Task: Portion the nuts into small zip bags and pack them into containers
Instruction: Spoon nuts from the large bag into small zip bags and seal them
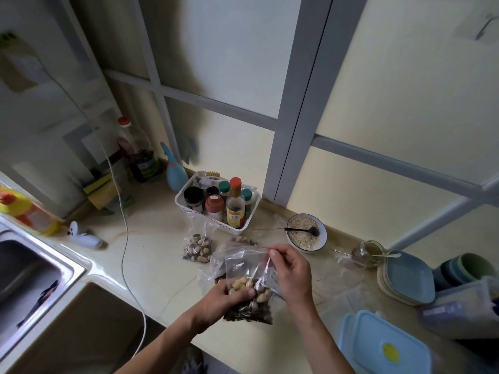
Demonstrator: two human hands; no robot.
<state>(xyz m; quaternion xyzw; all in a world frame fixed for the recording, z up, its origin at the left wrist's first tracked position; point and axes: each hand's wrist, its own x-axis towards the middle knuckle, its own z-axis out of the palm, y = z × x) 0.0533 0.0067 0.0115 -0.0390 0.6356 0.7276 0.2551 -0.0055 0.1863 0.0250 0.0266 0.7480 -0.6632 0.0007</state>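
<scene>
A clear zip bag (247, 268) half full of mixed nuts and seeds stands upright over the counter in front of me. My left hand (218, 299) grips its lower part around the nuts. My right hand (290, 271) pinches the bag's top edge at the right corner. A second filled zip bag (198, 248) lies on the counter behind it, to the left. Another bag with nuts (244, 241) lies partly hidden behind the held one. Blue lidded containers (383, 344) sit at the lower right.
A white basket of spice jars (244, 228) stands at the back. A bowl of oats with a black spoon (306, 233), a glass jar (371, 252), stacked blue plates (407, 278) and cups (464, 268) line the right. The sink (32, 268) is left; a white cable (124, 252) crosses the counter.
</scene>
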